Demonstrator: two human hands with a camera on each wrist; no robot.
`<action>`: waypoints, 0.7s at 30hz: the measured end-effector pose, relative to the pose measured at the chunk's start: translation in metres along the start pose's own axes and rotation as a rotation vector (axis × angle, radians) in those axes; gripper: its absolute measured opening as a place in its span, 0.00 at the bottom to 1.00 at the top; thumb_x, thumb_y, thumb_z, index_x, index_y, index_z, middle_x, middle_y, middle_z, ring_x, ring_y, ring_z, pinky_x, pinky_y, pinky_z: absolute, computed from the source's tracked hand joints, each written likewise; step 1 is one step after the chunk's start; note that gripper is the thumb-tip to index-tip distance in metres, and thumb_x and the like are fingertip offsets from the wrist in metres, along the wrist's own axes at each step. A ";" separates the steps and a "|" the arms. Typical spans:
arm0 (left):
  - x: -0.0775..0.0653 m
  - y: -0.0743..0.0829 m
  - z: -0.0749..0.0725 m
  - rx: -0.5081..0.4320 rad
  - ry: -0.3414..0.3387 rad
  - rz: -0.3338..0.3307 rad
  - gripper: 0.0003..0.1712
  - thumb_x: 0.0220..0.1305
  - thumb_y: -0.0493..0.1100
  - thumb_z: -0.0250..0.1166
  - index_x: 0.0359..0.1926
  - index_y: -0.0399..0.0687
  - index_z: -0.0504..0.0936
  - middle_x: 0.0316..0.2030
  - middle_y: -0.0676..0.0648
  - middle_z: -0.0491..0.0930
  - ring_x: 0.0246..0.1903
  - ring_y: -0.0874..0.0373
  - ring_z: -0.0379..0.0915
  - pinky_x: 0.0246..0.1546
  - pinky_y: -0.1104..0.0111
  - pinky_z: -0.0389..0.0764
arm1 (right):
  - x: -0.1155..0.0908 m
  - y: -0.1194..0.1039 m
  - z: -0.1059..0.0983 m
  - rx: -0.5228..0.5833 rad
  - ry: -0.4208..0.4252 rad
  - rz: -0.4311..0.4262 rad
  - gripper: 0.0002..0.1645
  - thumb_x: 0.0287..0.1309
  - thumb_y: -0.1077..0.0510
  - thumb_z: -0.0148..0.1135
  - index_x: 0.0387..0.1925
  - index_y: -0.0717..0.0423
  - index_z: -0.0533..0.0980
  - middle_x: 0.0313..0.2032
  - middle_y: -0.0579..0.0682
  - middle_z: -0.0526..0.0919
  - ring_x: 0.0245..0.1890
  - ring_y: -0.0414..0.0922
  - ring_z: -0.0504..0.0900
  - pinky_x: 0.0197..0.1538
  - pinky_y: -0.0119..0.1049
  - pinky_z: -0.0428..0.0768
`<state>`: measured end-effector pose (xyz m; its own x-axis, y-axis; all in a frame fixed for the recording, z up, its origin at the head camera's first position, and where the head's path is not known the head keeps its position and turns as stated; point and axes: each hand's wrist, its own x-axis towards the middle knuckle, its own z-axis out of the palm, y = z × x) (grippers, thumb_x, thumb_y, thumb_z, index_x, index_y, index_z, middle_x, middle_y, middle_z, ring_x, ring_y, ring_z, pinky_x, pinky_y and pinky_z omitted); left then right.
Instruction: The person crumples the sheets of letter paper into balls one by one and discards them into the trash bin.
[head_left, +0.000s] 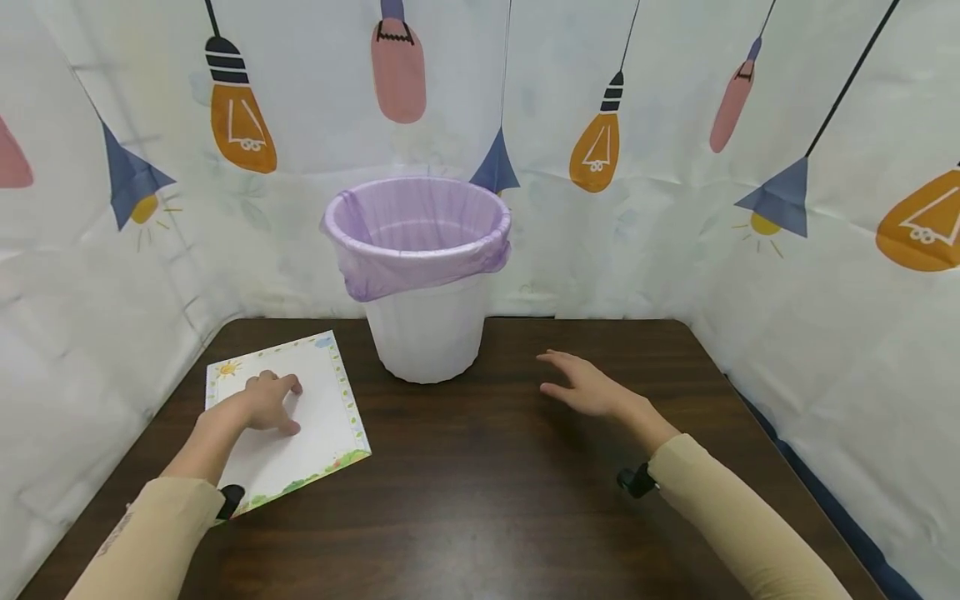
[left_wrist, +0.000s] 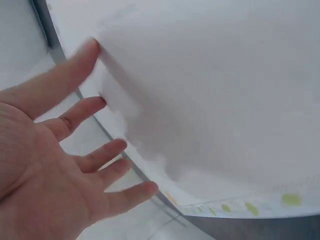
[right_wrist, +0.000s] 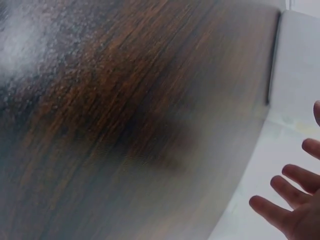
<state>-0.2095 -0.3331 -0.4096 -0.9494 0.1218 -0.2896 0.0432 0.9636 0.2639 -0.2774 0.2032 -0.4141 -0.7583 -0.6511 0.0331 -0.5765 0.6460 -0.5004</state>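
A white sheet of paper (head_left: 322,400) with a printed border of a sun, leaves and grass lies tilted on the left of the table. My left hand (head_left: 264,403) is over its middle, thumb and fingers spread. In the left wrist view, the thumb tip is right at the sheet (left_wrist: 215,100) where its shadow begins, and the fingers (left_wrist: 131,196) are loosely extended. My right hand (head_left: 588,387) hovers over the right half of the table, holding nothing, its fingers apart. Its fingers (right_wrist: 290,187) show at the lower right of the right wrist view.
A white waste bin (head_left: 431,329) lined with a purple bag (head_left: 420,262) stands at the table's back edge, between the hands. The dark wooden table (head_left: 480,500) is enclosed by a white curtain (head_left: 637,250) printed with lamps and bulbs. Each wrist wears a black strap.
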 end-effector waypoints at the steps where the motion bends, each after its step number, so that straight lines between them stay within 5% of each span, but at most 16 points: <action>1: 0.000 0.000 0.001 -0.006 -0.001 0.016 0.36 0.51 0.47 0.81 0.55 0.32 0.75 0.52 0.19 0.66 0.54 0.19 0.59 0.49 0.33 0.71 | 0.000 -0.001 0.001 -0.001 -0.004 0.001 0.37 0.76 0.48 0.58 0.76 0.62 0.61 0.76 0.64 0.57 0.76 0.61 0.57 0.72 0.60 0.60; 7: -0.003 0.009 0.004 -0.047 -0.070 0.087 0.35 0.60 0.54 0.75 0.54 0.33 0.72 0.47 0.30 0.72 0.50 0.30 0.68 0.47 0.39 0.73 | 0.003 -0.006 0.002 -0.006 -0.039 -0.020 0.35 0.76 0.50 0.58 0.75 0.62 0.63 0.75 0.64 0.60 0.75 0.60 0.58 0.72 0.59 0.60; 12: -0.011 0.026 0.002 -0.023 -0.125 0.115 0.31 0.60 0.43 0.75 0.59 0.38 0.72 0.51 0.28 0.69 0.47 0.36 0.71 0.44 0.42 0.75 | 0.006 -0.009 0.004 -0.006 -0.051 -0.037 0.35 0.76 0.50 0.58 0.74 0.64 0.64 0.74 0.63 0.62 0.75 0.59 0.59 0.72 0.58 0.60; 16: -0.015 0.036 0.005 0.026 -0.098 0.104 0.42 0.49 0.38 0.81 0.64 0.41 0.71 0.51 0.27 0.67 0.43 0.37 0.67 0.39 0.46 0.75 | 0.008 -0.010 0.006 -0.001 -0.059 -0.043 0.34 0.76 0.51 0.58 0.73 0.65 0.64 0.74 0.64 0.62 0.75 0.59 0.59 0.73 0.57 0.60; 21: -0.017 0.041 0.012 0.056 -0.073 0.075 0.56 0.41 0.46 0.87 0.70 0.40 0.67 0.53 0.22 0.63 0.51 0.28 0.64 0.43 0.36 0.75 | 0.011 -0.014 0.009 -0.003 -0.069 -0.055 0.33 0.76 0.52 0.59 0.73 0.66 0.65 0.73 0.64 0.64 0.75 0.59 0.60 0.72 0.57 0.61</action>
<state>-0.1880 -0.2923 -0.4049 -0.9176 0.2089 -0.3382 0.1322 0.9627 0.2362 -0.2747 0.1837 -0.4147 -0.7028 -0.7114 0.0004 -0.6175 0.6098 -0.4969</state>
